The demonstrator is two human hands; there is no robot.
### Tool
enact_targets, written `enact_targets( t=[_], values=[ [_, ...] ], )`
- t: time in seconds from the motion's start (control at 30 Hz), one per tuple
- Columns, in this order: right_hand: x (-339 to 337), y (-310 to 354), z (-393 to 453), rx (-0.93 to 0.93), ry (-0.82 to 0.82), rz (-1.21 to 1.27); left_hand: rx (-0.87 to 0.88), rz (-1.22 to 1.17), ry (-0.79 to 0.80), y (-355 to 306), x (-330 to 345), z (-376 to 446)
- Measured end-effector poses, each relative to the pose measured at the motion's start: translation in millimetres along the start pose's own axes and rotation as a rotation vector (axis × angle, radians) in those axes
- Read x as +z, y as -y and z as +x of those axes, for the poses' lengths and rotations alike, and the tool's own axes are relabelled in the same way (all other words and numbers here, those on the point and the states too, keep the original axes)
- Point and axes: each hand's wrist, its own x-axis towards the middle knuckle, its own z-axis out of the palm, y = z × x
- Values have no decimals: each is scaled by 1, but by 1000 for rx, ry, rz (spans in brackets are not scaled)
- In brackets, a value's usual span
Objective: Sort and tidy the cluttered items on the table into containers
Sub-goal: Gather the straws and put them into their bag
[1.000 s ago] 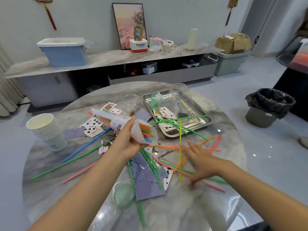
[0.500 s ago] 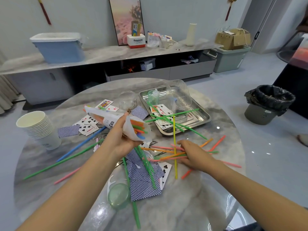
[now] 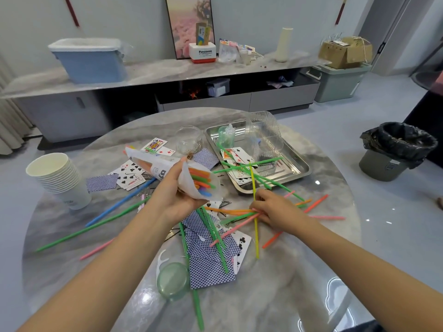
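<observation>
The straws (image 3: 242, 213) we are gathering lie in a loose fan on the surface (image 3: 311, 259), just near of the steel tray (image 3: 300, 167). Orange, pink and green ones cross under our right hand (image 3: 273, 209), their long axes running mostly left to right, while one yellow straw (image 3: 254, 207) cuts across them far to near. Our right fingers (image 3: 260, 198) are curled down onto the crossing point and pinch several straws at once; how many are truly held we cannot tell.

The bag (image 3: 167, 168) is up off the surface in our left hand (image 3: 175, 195), which grips it round the middle, its fingers closed on the plastic. Its open mouth faces right, toward the gathered straws, and bright straw ends already show inside. So the bundle lies to the right and slightly near of the mouth, and the right hand is the one on it.

We judge the next move turns on alignment: the pinched straws splay at several angles, and they would need to be swung roughly parallel to the bag's long axis, which slants far-left to near-right, before sliding in. The yellow one is the most askew. More straws lie well apart on the left, beside the cups (image 3: 57, 176), and over the cards (image 3: 208, 255).
</observation>
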Motion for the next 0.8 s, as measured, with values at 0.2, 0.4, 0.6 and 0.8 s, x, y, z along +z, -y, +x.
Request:
enact_targets(
  t=[0.2,0.4,0.6,0.8],
  values=[
    [7,7,7,-78,-115,-5,45,-51,11,-7,6,-8],
    [9,17,19,-152,-255,-90,43,-66,33,-21,0,-11],
    [6,28,34,-197,-361,-82,53,-81,56,-31,0,-18],
    [-12,42,42,-30,-268,55,87,-113,82,-45,-1,-28]
  ],
)
